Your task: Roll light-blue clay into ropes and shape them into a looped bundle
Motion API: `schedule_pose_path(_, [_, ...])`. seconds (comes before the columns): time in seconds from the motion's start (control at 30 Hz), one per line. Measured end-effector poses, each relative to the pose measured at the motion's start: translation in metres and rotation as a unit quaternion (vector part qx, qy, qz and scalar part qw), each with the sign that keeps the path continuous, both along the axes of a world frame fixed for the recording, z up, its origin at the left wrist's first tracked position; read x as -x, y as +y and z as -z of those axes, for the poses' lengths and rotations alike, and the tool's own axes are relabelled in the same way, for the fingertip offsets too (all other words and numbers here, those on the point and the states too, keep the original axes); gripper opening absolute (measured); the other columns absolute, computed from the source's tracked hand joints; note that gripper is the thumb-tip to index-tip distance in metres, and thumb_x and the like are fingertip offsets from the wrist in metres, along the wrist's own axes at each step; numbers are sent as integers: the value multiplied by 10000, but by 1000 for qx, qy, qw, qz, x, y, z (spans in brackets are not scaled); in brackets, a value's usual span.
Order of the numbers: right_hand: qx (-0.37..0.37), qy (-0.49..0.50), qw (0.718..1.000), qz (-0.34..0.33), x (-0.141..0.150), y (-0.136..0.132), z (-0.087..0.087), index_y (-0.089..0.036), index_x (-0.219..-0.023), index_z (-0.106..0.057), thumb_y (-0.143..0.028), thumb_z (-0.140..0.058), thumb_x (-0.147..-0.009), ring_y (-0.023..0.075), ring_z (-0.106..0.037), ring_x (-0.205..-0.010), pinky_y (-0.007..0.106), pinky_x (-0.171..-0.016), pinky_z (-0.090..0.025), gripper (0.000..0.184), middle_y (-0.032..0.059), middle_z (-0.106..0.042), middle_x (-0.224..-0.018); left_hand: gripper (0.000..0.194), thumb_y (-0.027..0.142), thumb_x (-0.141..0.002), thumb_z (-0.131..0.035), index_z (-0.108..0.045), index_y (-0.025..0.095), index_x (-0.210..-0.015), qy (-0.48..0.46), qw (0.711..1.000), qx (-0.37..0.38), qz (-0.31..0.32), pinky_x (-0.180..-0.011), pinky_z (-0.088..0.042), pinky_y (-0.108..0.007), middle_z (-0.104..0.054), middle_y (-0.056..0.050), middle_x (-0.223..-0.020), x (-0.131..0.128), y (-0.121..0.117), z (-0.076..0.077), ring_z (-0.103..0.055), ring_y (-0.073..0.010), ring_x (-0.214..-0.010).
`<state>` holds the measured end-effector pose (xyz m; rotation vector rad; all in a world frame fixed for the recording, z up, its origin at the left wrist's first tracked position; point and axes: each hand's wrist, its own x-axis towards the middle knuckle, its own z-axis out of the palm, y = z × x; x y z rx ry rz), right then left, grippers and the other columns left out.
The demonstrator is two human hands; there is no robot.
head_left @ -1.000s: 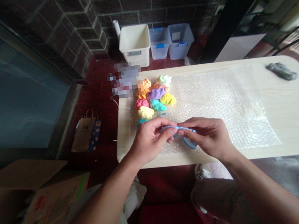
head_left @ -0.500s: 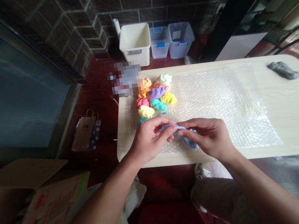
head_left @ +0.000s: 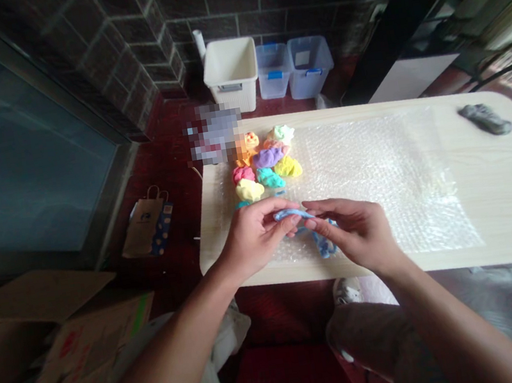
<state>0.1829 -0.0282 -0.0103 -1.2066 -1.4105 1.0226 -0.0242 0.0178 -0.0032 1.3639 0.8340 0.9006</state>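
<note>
My left hand (head_left: 256,237) and my right hand (head_left: 357,230) meet over the near left part of a light wooden table (head_left: 504,197). Both pinch a strip of blue clay (head_left: 293,214) between thumb and fingers; the strip curls down under my right hand to the bubble wrap sheet (head_left: 371,180). Just beyond my hands lies a cluster of coloured clay lumps (head_left: 267,160): yellow, pink, teal, purple, orange and pale green.
A grey clay lump (head_left: 485,118) lies at the far right of the table. On the floor stand a white bin (head_left: 231,72), two clear boxes (head_left: 295,69), a paper bag (head_left: 147,225) and cardboard (head_left: 62,351) at the lower left.
The blue clay loop has been drawn together into a shorter twisted strip. Both hands stay in the same place, fingers working the clay.
</note>
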Motion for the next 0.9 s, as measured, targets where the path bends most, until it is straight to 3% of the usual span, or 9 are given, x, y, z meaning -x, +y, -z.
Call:
schedule_pose_path(0.17, [-11, -10, 1000, -22, 0, 1, -2, -278, -1097, -862, -247, -834, -915, 224, -802, -909, 347, -812, -631, 186, 63, -858, -1020, 210, 282, -913, -796, -784, 116, -1041, -4, 1000, 3, -10, -679, -616, -230, -778, -56, -785, 0, -2, -2, -734, -139, -696])
schedule_pose_path(0.37, [-27, 24, 999, -12, 2, 3, -6, -262, -1011, -858, -236, -842, -903, 214, -767, -851, 358, -777, -594, 113, 61, -835, -943, 321, 311, -886, -828, -740, 145, -1146, -37, 999, 26, 15, -756, -622, -251, -781, -78, -979, -1, -1, 1, -746, -142, -779])
schedule_pose_path(0.43, [-27, 24, 999, -17, 2, 3, -6, -253, -996, -849, -239, -838, -906, 217, -760, -852, 369, -782, -587, 92, 66, -825, -944, 320, 329, -883, -831, -744, 140, -1125, -36, 999, 32, 18, -737, -612, -251, -771, -66, -910, -1, 0, 1, -734, -142, -749])
schedule_pose_path(0.63, [17, 50, 998, -19, 3, 1, -2, -247, -1136, -827, -297, -857, -893, 243, -780, -953, 394, -850, -625, 251, 81, -828, -1064, 246, 334, -873, -838, -779, 122, -982, -40, 999, 33, 10, -689, -596, -250, -764, -54, -797, -1, 0, -5, -714, -140, -701])
schedule_pose_path(0.77, [-18, -1, 999, -30, 3, 2, -5, -275, -1079, -861, -269, -832, -918, 232, -771, -877, 388, -799, -605, 164, 70, -843, -987, 209, 302, -893, -816, -770, 118, -981, -37, 999, 34, 14, -704, -588, -244, -744, -42, -752, -1, 1, -4, -709, -134, -705])
schedule_pose_path(0.9, [-49, 16, 998, -33, 2, 3, -10, -295, -1053, -865, -229, -833, -913, 222, -756, -852, 381, -776, -585, 158, 60, -828, -946, 259, 291, -872, -834, -739, 136, -1057, -65, 996, 56, 37, -728, -605, -249, -752, -45, -853, -1, 3, -1, -729, -137, -746])
